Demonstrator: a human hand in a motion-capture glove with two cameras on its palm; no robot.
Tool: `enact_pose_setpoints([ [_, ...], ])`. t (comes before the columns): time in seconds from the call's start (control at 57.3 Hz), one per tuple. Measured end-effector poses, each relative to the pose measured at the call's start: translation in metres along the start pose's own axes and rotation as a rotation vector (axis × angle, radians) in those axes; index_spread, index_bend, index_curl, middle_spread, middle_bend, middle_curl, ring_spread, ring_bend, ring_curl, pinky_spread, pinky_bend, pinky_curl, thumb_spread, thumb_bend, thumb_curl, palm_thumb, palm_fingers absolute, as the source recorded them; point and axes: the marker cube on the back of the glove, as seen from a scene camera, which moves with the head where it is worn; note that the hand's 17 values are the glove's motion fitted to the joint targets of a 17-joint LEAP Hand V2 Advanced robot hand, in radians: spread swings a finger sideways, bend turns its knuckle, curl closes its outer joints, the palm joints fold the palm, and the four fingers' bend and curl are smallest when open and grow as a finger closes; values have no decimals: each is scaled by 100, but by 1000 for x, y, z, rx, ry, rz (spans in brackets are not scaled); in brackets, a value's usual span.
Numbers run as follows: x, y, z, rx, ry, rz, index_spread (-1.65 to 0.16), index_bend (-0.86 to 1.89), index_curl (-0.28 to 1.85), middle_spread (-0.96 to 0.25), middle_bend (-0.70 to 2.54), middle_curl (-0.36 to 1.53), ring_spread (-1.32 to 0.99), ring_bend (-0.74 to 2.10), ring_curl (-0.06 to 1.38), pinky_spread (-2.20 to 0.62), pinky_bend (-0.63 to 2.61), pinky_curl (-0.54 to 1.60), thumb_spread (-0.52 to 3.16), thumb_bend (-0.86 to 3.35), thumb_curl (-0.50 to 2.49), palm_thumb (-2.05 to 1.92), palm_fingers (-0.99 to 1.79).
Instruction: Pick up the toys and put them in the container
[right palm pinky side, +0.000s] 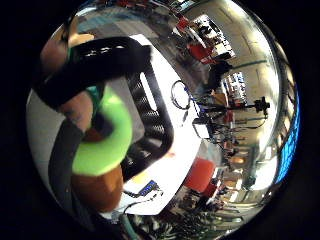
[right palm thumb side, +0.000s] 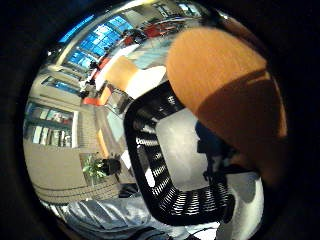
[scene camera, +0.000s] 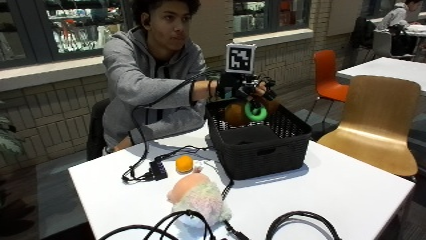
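My gloved right hand hangs over the black slatted basket and grips a toy with an orange rounded body and a bright green ring. The toy sits just above the basket's opening. In the little finger side palm view the green ring and the orange body lie against the palm, with the basket beneath. The thumb side palm view shows the orange body close up over the basket's grey floor. A small orange toy and a pastel plush toy lie on the white table.
Black cables loop across the table's near edge, and a small black box sits beside the orange toy. A wooden chair stands at the table's right side. The person's other hand rests at the table's far left edge.
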Motion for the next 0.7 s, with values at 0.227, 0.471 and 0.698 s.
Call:
enact_pose_setpoints([
  [0.227, 37, 34, -14, -8, 32, 51, -30, 8, 24, -5, 28, 61, -13, 52, 31, -1, 127, 40, 115, -5, 63, 21, -30],
  [0.471, 131, 122, 17, -70, -80, 283, -29, 7, 18, 1, 24, 55, -10, 46, 28, 4, 114, 35, 118, -2, 51, 17, -12],
  [0.698, 132, 203, 116, -269, -144, 314, -29, 14, 16, 2, 26, 53, -10, 52, 30, 5, 110, 33, 121, -1, 45, 20, -2],
])
